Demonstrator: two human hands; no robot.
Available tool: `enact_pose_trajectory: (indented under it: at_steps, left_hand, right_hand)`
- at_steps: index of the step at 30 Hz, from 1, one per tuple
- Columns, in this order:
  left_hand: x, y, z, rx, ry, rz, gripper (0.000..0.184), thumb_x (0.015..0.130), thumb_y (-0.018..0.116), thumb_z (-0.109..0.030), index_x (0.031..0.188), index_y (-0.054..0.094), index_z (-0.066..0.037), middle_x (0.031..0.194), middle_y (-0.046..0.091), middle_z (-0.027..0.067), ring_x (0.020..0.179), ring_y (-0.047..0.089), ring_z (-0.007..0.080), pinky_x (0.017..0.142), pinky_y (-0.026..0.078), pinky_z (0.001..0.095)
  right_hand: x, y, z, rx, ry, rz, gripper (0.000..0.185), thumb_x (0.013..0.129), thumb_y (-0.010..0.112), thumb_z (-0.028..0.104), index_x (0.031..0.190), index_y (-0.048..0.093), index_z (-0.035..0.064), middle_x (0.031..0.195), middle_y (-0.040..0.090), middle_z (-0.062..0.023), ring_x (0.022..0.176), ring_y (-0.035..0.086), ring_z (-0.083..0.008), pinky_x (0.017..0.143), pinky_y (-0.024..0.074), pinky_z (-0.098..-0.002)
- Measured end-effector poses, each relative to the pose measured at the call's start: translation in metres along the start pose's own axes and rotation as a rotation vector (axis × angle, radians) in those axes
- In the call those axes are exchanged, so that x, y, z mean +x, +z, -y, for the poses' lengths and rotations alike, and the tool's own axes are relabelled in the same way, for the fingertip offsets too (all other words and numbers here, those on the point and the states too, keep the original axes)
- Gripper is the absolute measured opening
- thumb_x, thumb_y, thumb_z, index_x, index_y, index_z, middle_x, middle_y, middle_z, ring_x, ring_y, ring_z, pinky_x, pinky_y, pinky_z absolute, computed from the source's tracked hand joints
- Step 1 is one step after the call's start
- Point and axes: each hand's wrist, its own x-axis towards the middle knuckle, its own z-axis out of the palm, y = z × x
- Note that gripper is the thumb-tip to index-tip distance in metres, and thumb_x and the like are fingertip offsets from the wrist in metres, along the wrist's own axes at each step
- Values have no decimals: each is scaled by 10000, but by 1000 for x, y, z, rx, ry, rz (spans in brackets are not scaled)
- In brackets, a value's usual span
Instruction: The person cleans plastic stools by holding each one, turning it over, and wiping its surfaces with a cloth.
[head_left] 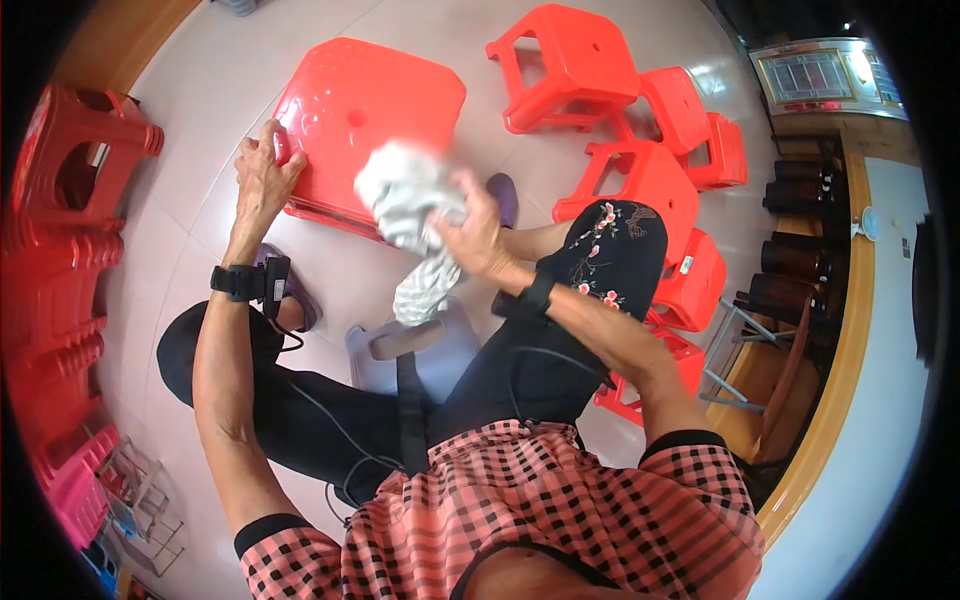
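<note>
A red plastic stool (390, 85) stands in front of my knees, its glossy seat facing up with a small hole near the middle. My left hand (268, 172) grips the near left edge of that seat, fingers curled over the rim. In my right hand (475, 232) is a bunched white-and-grey cloth (408, 195), closed in the fingers and blurred by motion. The cloth overlaps the seat's near right corner, and a loose end (428, 290) hangs down below the hand. Whether the cloth touches the seat, I cannot tell.
Several red stools (580, 60) stand to the right, more of them stacked (75, 190) along the left. I sit on a grey stool (450, 345). A metal-legged chair (760, 370) is at the right, near a shelf of dark jars (795, 265). Thin cables cross my lap.
</note>
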Motion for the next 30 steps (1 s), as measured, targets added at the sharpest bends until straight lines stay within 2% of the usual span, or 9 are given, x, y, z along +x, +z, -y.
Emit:
enact_pose_trajectory:
  at_steps: [4, 6, 9, 12, 14, 20, 23, 27, 30]
  left_hand:
    - [0, 0, -1, 20, -1, 2, 471, 795, 647, -301, 1222, 498, -171, 1018, 501, 223, 980, 522, 419, 818, 474, 533]
    - [1, 1, 1, 14, -2, 7, 476, 793, 646, -302, 1225, 497, -170, 1024, 500, 226, 989, 520, 425, 818, 474, 535]
    - [2, 1, 1, 0, -10, 23, 490, 790, 643, -308, 1236, 494, -170, 1048, 498, 239, 1008, 513, 445, 824, 469, 546]
    - [1, 2, 2, 12, -13, 20, 514, 789, 640, -311, 1257, 481, -170, 1081, 495, 259, 1026, 504, 470, 838, 459, 561]
    - [4, 5, 7, 28, 4, 12, 531, 789, 638, -311, 1272, 470, -170, 1100, 491, 270, 1034, 499, 481, 848, 452, 570]
    - [1, 5, 4, 74, -5, 20, 561, 787, 638, -306, 1297, 449, -169, 1127, 481, 276, 1041, 496, 487, 864, 441, 574]
    - [4, 7, 8, 79, 5, 22, 566, 787, 636, -303, 1304, 448, -168, 1128, 480, 273, 1043, 497, 482, 865, 441, 573]
    - [1, 4, 3, 55, -5, 13, 561, 786, 628, -300, 1299, 462, -148, 1126, 482, 271, 1040, 498, 470, 870, 439, 566]
    - [-2, 3, 0, 60, 13, 4, 592, 783, 624, -302, 1319, 458, -114, 1135, 482, 271, 1038, 492, 450, 878, 434, 559]
  right_hand:
    - [76, -19, 54, 112, -305, -276, 495, 834, 593, 139, 1270, 424, -23, 1074, 596, -179, 1023, 578, -258, 888, 457, -385]
    - [110, -25, 77, 218, -201, -276, 470, 859, 553, 136, 1285, 414, -5, 1074, 601, -160, 988, 581, -243, 885, 460, -360]
    - [148, -17, 68, 272, -297, -272, 470, 853, 558, 201, 1270, 448, 16, 1149, 566, -183, 1032, 556, -283, 879, 463, -423]
    - [161, -14, 1, -728, -212, 2, 490, 825, 577, 275, 1246, 495, 37, 1226, 519, -208, 1113, 493, -354, 887, 423, -525]
    - [142, -7, -13, -887, -367, 159, 567, 779, 623, 374, 1209, 556, 11, 1392, 389, -240, 1255, 349, -425, 950, 324, -585]
    - [107, 19, 20, -945, -397, 377, 852, 683, 707, 592, 1210, 524, -53, 1377, 376, -280, 1250, 366, -396, 966, 316, -549]
    - [69, 31, 22, -852, -647, 290, 787, 636, 784, 491, 1179, 539, -23, 1270, 476, -219, 1141, 458, -362, 930, 340, -508]
    - [55, 30, 11, -760, -641, 309, 646, 652, 780, 392, 1139, 555, 31, 1089, 534, -109, 975, 513, -289, 804, 370, -462]
    - [74, 7, 13, -958, -485, 272, 623, 688, 763, 382, 1154, 550, 28, 1096, 533, -123, 997, 512, -287, 808, 369, -468]
